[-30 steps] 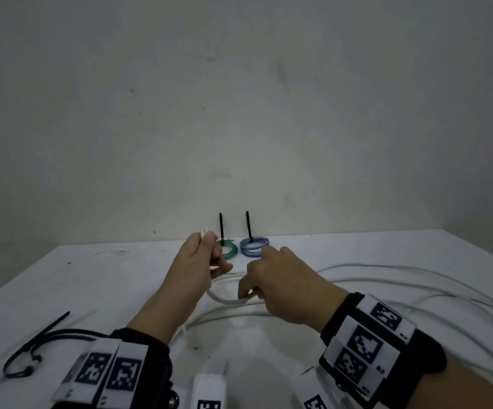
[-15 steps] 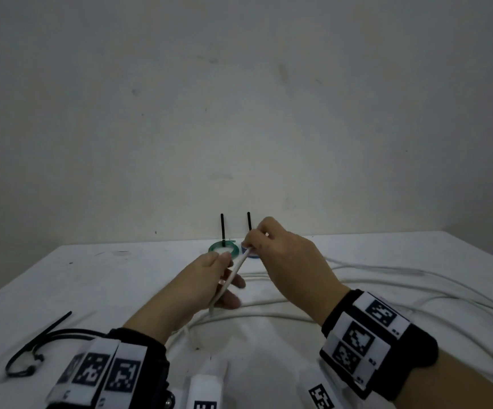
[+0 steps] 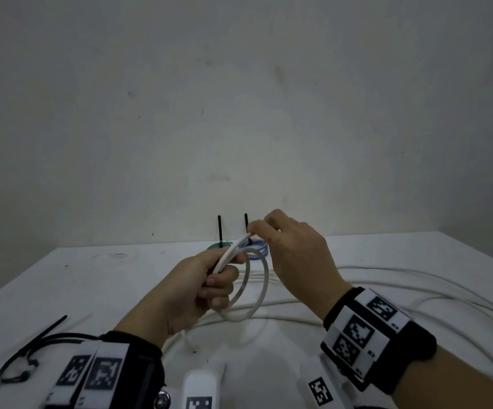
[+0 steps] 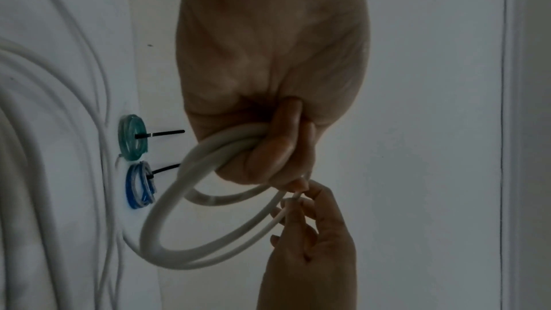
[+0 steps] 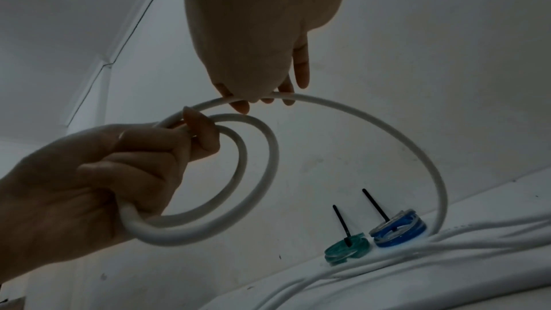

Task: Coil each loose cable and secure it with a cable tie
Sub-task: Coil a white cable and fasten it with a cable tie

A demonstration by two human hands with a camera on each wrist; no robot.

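Left hand (image 3: 198, 287): frame centre, fingers curled round two loops of white cable (image 3: 257, 290).
Right hand (image 3: 295, 255): right of centre, pinching the cable's next turn.
Table (image 3: 91, 278): lower frame, carrying the loose cable runs.

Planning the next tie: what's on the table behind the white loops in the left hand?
Behind the white cable loops sit a tied green coil and blue coil; the right hand covers part of the blue one.
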